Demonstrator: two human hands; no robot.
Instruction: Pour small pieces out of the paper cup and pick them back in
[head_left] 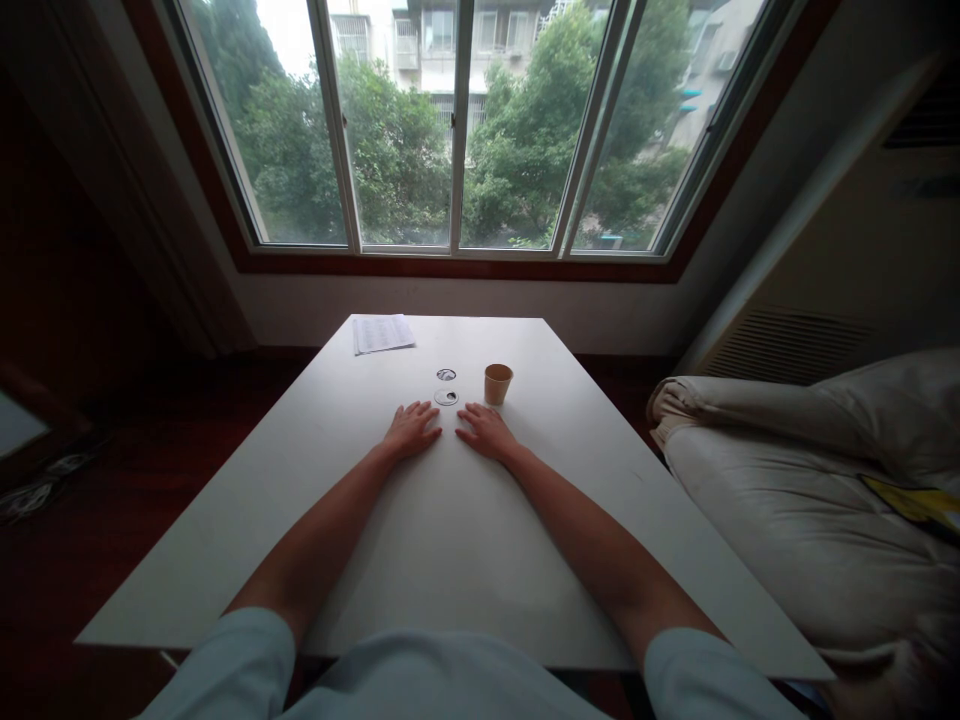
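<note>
Both of my hands rest palm down on a white table [270, 520]. My left hand [411, 430] lies flat with its fingers apart, holding nothing. Opposite it, my right hand [486, 430] is spread the same way and is also without anything in it. A brown paper cup [499, 384] stands upright just beyond my right hand. Beyond the gap between my hands are two small round black-and-white discs, a nearer one [446, 398] and a farther one [446, 375]; I cannot tell whether they are loose or printed on the table.
Several sheets of paper [382, 334] lie at the table's far left corner. A window [457, 130] is behind the far edge. To the right is a pale padded couch or bedding [795, 480]. Cables [45, 490] lie on the dark floor at left.
</note>
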